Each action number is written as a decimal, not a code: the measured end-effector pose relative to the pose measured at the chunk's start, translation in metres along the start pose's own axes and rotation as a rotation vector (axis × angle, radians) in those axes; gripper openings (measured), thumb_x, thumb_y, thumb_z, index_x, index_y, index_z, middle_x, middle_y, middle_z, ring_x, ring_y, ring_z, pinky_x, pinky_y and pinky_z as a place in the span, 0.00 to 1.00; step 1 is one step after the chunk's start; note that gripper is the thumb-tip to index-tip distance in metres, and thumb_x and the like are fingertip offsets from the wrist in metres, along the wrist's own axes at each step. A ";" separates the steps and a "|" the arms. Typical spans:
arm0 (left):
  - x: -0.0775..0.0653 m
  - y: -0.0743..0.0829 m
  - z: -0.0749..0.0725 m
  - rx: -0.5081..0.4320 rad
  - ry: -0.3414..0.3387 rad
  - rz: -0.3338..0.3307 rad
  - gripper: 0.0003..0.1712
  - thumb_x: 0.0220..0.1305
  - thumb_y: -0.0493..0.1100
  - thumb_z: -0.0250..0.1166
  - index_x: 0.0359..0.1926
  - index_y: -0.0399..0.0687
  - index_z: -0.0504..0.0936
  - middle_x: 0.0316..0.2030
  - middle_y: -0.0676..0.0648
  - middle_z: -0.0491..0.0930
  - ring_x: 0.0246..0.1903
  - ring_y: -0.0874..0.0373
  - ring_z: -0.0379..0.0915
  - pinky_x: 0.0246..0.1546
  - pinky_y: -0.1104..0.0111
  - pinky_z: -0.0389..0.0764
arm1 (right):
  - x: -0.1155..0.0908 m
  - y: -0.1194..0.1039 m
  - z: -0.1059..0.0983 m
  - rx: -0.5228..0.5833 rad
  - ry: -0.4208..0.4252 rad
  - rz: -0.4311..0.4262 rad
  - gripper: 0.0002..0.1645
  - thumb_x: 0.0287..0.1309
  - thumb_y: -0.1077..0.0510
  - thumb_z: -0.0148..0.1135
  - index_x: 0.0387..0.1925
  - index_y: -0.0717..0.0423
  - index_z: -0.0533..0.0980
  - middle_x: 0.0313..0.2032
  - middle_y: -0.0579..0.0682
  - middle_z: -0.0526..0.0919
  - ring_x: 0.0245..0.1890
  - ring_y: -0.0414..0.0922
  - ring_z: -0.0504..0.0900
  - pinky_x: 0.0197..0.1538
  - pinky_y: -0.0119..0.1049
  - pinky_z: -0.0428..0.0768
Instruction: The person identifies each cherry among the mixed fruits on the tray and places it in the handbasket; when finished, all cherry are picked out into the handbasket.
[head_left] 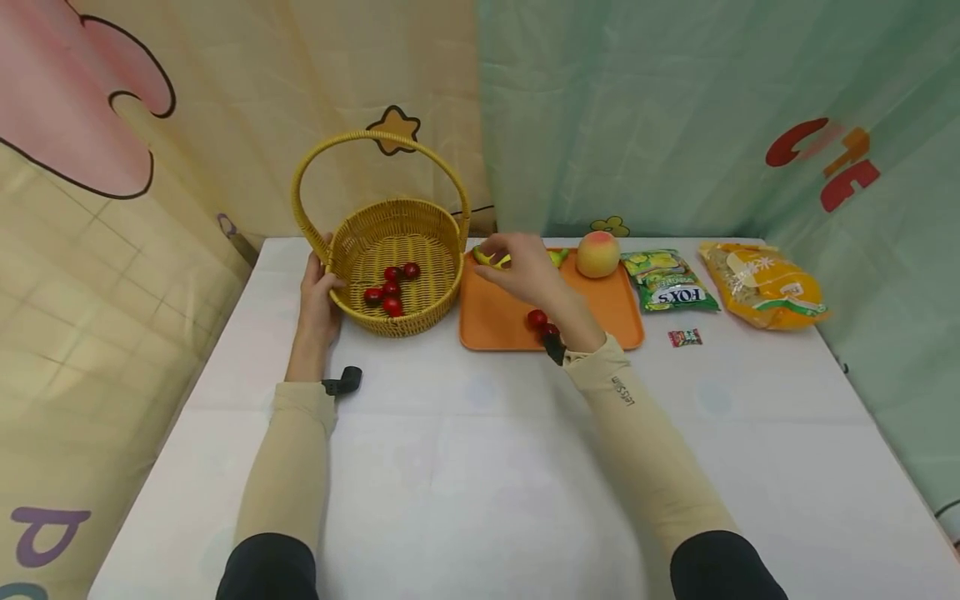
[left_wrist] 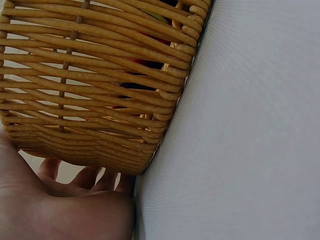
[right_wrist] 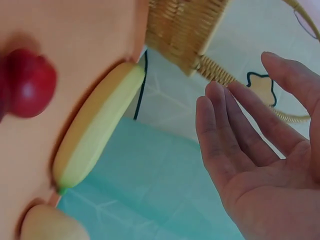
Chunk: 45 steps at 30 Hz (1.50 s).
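Observation:
A yellow wicker basket (head_left: 431, 315) with a tall handle stands at the back left, several small red cherry-like fruits (head_left: 392, 306) inside it. My left hand (head_left: 318, 300) holds its left side, the thumb at the rim; the left wrist view has the fingers (left_wrist: 86, 176) behind the woven wall. Over the orange tray (head_left: 487, 329) is my right hand (head_left: 536, 271), fingers loosely bent and nothing between them. Below and beside it a yellow banana (right_wrist: 97, 130) lies along the tray's back edge, apart from the fingers. Two red fruits (head_left: 536, 318) lie near the tray's front, partly behind the wrist.
A peach (head_left: 597, 254) sits at the tray's back right corner. To the right lie a green FOX'S bag (head_left: 671, 283), a small red wrapped candy (head_left: 685, 337) and an orange-yellow snack bag (head_left: 765, 287). Curtains hang behind the white table (head_left: 480, 483).

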<state>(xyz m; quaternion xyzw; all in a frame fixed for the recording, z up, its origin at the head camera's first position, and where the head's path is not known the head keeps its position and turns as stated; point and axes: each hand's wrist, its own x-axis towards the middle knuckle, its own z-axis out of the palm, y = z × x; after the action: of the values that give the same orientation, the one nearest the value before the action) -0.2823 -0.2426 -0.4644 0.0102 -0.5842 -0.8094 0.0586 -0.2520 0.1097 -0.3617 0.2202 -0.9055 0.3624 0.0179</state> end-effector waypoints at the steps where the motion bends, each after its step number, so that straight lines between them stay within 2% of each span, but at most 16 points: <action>1: 0.000 0.000 0.000 0.001 0.000 0.000 0.49 0.61 0.25 0.44 0.82 0.60 0.61 0.82 0.53 0.56 0.80 0.53 0.52 0.79 0.57 0.55 | -0.004 0.004 -0.002 0.001 0.000 0.011 0.20 0.67 0.55 0.70 0.56 0.63 0.83 0.54 0.60 0.87 0.54 0.56 0.85 0.60 0.51 0.82; 12: 0.002 -0.004 0.003 0.000 0.004 0.002 0.49 0.61 0.24 0.44 0.81 0.62 0.63 0.82 0.54 0.57 0.80 0.54 0.53 0.79 0.57 0.56 | -0.043 0.045 -0.014 0.048 0.016 0.115 0.21 0.67 0.57 0.70 0.56 0.65 0.83 0.54 0.63 0.87 0.53 0.56 0.85 0.60 0.51 0.82; 17: 0.002 -0.005 0.007 0.012 0.002 -0.008 0.49 0.61 0.24 0.45 0.81 0.63 0.63 0.81 0.55 0.56 0.79 0.55 0.53 0.79 0.57 0.56 | -0.057 0.062 -0.016 0.082 0.004 0.165 0.22 0.68 0.56 0.69 0.58 0.66 0.82 0.53 0.62 0.87 0.53 0.55 0.84 0.59 0.51 0.83; 25: 0.000 -0.003 0.004 -0.040 -0.006 -0.005 0.49 0.61 0.23 0.44 0.81 0.61 0.63 0.82 0.53 0.56 0.80 0.53 0.51 0.79 0.58 0.55 | -0.061 0.073 -0.018 0.051 -0.084 0.248 0.25 0.65 0.52 0.73 0.58 0.63 0.82 0.53 0.58 0.87 0.54 0.55 0.83 0.59 0.51 0.80; 30: -0.002 0.001 0.002 -0.031 -0.004 0.000 0.49 0.61 0.24 0.43 0.81 0.62 0.63 0.82 0.53 0.56 0.80 0.54 0.50 0.79 0.61 0.55 | -0.060 0.077 -0.017 0.014 -0.170 0.306 0.26 0.59 0.49 0.78 0.53 0.60 0.84 0.48 0.56 0.88 0.49 0.53 0.83 0.59 0.49 0.80; 34: -0.004 0.003 0.002 -0.024 -0.001 0.001 0.48 0.62 0.24 0.43 0.81 0.62 0.63 0.82 0.54 0.56 0.81 0.53 0.50 0.79 0.60 0.55 | -0.059 0.079 -0.012 0.007 -0.207 0.286 0.22 0.58 0.52 0.79 0.50 0.59 0.85 0.45 0.55 0.88 0.45 0.51 0.84 0.56 0.47 0.82; 41: -0.004 0.004 0.001 -0.028 -0.005 -0.002 0.48 0.63 0.24 0.43 0.81 0.62 0.62 0.82 0.54 0.56 0.81 0.52 0.49 0.80 0.55 0.54 | -0.057 0.081 0.000 0.025 -0.181 0.240 0.17 0.57 0.55 0.79 0.47 0.57 0.86 0.39 0.52 0.88 0.36 0.47 0.84 0.46 0.41 0.84; 45: -0.004 0.004 0.001 -0.020 -0.011 -0.001 0.49 0.62 0.24 0.43 0.81 0.61 0.62 0.82 0.54 0.55 0.81 0.52 0.49 0.80 0.56 0.54 | -0.057 0.080 0.003 0.039 -0.175 0.236 0.17 0.58 0.56 0.78 0.48 0.57 0.86 0.40 0.53 0.88 0.36 0.47 0.84 0.44 0.39 0.83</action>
<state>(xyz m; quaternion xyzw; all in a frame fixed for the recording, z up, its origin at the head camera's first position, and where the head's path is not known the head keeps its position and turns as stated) -0.2784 -0.2423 -0.4609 0.0057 -0.5764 -0.8153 0.0550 -0.2333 0.1809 -0.4272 0.1434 -0.9159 0.3589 -0.1084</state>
